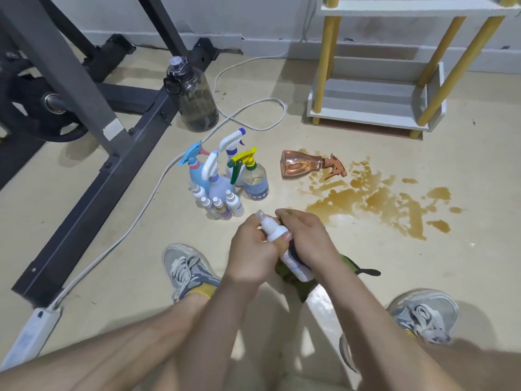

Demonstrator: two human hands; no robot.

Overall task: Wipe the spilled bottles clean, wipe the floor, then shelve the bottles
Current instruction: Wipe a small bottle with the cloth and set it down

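Observation:
My left hand (252, 246) grips the upper part of a small white spray bottle (275, 231), held tilted above the floor. My right hand (306, 238) holds a dark green cloth (303, 289) wrapped round the bottle's lower half. A pink spray bottle (298, 164) lies on its side at the edge of a brown spill (375, 198) on the floor. To the left, several spray bottles (225, 179) stand upright in a cluster. A white shelf unit (377, 108) with yellow posts stands at the back right.
A dark exercise-machine frame (93, 153) crosses the left side. A large smoky water jug (194, 100) stands by it. A white cable (158, 182) runs across the floor to a power strip (31, 331). My shoes (186, 266) flank the hands.

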